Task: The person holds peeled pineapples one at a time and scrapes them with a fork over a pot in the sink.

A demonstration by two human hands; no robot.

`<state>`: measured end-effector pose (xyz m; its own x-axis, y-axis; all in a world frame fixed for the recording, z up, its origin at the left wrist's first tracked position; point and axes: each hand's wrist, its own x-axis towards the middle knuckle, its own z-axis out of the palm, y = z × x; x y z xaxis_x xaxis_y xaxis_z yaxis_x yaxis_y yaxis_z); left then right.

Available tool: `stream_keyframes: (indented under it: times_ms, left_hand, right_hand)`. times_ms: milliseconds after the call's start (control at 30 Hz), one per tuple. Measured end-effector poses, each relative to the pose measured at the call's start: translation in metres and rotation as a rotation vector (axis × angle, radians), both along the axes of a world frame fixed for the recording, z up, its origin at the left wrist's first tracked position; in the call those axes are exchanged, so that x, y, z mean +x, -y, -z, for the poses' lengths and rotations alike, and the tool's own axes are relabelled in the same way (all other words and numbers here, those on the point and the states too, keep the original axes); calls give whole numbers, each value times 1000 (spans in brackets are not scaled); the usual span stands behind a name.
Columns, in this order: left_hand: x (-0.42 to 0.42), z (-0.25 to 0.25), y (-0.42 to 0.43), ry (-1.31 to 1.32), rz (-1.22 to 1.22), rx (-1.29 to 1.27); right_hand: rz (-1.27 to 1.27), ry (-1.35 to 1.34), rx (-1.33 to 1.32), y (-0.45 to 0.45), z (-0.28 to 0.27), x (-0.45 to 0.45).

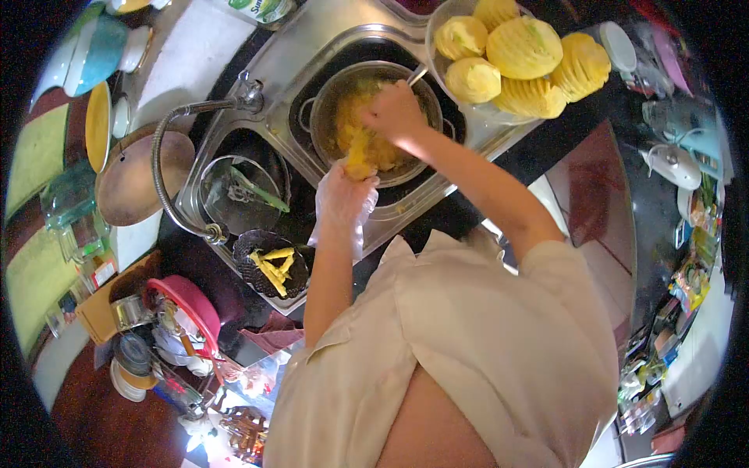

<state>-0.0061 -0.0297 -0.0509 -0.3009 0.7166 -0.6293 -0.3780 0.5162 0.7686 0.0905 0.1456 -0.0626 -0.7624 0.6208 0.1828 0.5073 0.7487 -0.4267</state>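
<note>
Pinching a yellow fruit piece (359, 160) in the plastic-gloved left hand (349, 187), at the near side of a metal pot (315, 129). Curling the bare right hand (396, 114) closed around a metal utensil (419, 75), just beyond the left hand and over the pot. Having peeled fruits (524, 48) in a clear bowl (516, 120) beyond and right of the right hand, yellow strips (276, 270) left of the left hand.

Steel sink (271, 117): metal pot (318, 125), fruit bowl (434, 56), black dish (251, 274).
</note>
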Motion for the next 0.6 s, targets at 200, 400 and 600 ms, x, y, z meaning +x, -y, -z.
stream_keyframes:
  times_ms: [200, 400, 600]
  left_hand:
    - [4, -12, -2, -21, -25, 102]
    - [-2, -3, -3, -312, 41, 73]
    - [-5, -8, -8, 71, -125, 202]
  right_hand:
    - [-63, -71, 6, 7, -3, -2]
    - [219, 98, -378, 19, -39, 3]
    - [72, -40, -672, 54, -56, 22]
